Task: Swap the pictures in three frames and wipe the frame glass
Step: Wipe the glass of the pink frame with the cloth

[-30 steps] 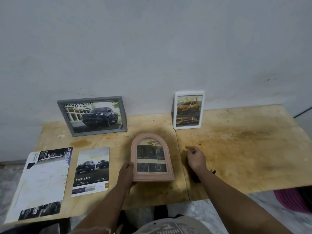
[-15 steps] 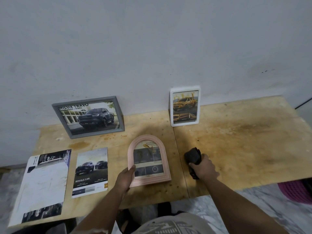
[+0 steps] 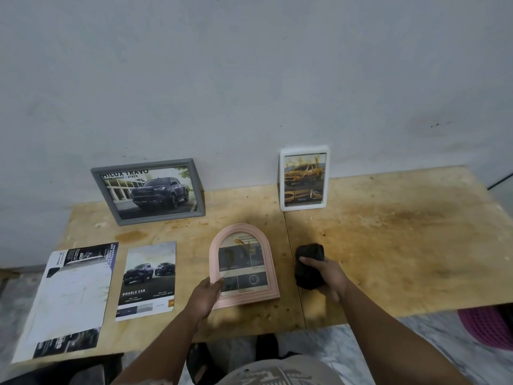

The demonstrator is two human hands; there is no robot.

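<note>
We have the pink arched frame (image 3: 244, 266) lying face up on the plywood table (image 3: 402, 245), its long axis running away from us, arch end far and flat base near. Our left hand (image 3: 206, 297) grips its near-left corner, thumb over the rim and touching the glass, the other fingers hidden beneath, so the frame sits just right of and beyond those fingers. Just right of the frame, apart from it, our right hand (image 3: 326, 275) has its fingers curled round a wadded black cloth (image 3: 309, 266). That hand is the one placed to wipe, and we judge the coming move a short sweep leftward onto the glass, then along the long axis. Left of the holding fingers lie two loose car brochure pages (image 3: 148, 280); beyond, a grey frame (image 3: 148, 191) and a white frame (image 3: 304, 179) lean on the wall.
</note>
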